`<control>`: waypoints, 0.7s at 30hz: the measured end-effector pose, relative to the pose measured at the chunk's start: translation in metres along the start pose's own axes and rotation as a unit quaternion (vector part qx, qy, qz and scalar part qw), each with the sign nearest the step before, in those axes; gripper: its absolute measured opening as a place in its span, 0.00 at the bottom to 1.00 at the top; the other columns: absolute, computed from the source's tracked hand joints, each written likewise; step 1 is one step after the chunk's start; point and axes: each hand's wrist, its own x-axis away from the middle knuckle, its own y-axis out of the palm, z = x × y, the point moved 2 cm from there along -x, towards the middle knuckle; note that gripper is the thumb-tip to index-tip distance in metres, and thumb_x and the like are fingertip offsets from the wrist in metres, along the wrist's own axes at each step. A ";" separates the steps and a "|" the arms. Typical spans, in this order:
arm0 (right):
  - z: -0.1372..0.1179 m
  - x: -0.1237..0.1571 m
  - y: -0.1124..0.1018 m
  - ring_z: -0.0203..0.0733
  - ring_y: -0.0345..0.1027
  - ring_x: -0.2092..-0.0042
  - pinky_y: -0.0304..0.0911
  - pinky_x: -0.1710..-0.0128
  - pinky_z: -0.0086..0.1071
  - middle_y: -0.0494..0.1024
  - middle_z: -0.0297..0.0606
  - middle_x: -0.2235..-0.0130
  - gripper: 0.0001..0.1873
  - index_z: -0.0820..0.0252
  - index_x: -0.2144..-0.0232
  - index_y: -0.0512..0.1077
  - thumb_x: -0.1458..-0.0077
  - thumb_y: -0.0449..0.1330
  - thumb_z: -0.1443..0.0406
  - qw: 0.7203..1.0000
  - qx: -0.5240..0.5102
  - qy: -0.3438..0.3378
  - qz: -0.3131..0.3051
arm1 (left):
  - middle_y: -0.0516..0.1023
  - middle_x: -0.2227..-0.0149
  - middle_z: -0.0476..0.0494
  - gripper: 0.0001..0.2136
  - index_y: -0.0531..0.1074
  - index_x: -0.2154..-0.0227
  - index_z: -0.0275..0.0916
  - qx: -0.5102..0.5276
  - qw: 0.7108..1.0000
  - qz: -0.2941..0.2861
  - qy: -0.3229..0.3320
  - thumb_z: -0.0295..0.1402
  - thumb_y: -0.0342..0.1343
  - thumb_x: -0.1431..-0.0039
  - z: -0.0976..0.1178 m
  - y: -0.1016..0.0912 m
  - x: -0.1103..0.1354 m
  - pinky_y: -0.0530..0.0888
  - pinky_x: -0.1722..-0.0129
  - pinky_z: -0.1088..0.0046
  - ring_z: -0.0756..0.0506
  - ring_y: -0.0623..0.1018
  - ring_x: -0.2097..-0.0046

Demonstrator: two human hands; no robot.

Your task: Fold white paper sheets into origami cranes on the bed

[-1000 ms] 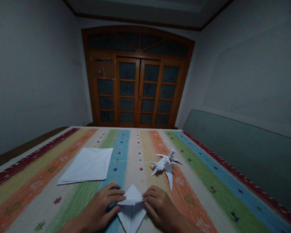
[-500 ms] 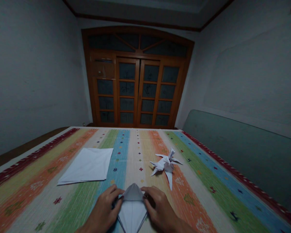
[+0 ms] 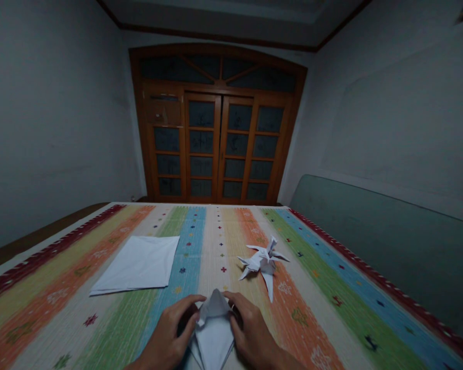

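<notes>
A folded sheet of white paper (image 3: pixel 215 339) lies at the near edge of the view, its top flap raised into a peak pointing away from me. My left hand (image 3: pixel 173 329) pinches its left edge between thumb and fingers. On the opposite edge, my right hand (image 3: pixel 250 329) grips the paper with thumb and bent fingers. The lower tip of the paper runs out of the frame. Farther off to the right stands a folded paper figure (image 3: pixel 263 261) with several pointed limbs. To the left lies a flat stack of white paper (image 3: pixel 137 264).
A striped, many-coloured cloth (image 3: pixel 231 226) covers the table. Along the right side runs a pale green board or backrest (image 3: pixel 370 221). Beyond the table's far edge are wooden doors with glass panes (image 3: pixel 219 144), between two light walls.
The raised flap has lifted and creased further at its left side. My left fingers have shifted slightly inward and up along the paper. The paper figure and stack stay put.
</notes>
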 end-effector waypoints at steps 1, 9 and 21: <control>-0.001 0.000 0.000 0.50 0.77 0.49 0.71 0.47 0.42 0.81 0.47 0.50 0.30 0.60 0.44 0.72 0.47 0.53 0.79 1.000 -0.008 -0.006 0.001 | 0.85 0.60 0.41 0.14 0.79 0.49 0.41 0.007 1.000 -0.001 0.006 0.35 0.53 0.32 0.000 0.000 0.000 0.77 0.55 0.65 0.39 0.83 0.59; -0.003 -0.001 -0.001 0.48 0.76 0.52 0.70 0.51 0.38 0.79 0.44 0.51 0.31 0.57 0.44 0.71 0.48 0.53 0.79 0.999 -0.038 -0.015 -0.004 | 0.83 0.55 0.41 0.18 0.77 0.46 0.45 0.028 0.999 -0.015 0.012 0.28 0.57 0.39 -0.011 0.006 -0.001 0.77 0.56 0.66 0.40 0.81 0.58; -0.002 0.000 0.001 0.40 0.70 0.65 0.68 0.62 0.33 0.77 0.40 0.55 0.34 0.57 0.42 0.68 0.53 0.55 0.77 0.997 -0.066 0.012 -0.023 | 0.82 0.61 0.43 0.17 0.80 0.54 0.43 -0.027 0.999 -0.033 -0.001 0.23 0.55 0.44 -0.017 0.009 -0.007 0.74 0.52 0.61 0.39 0.79 0.57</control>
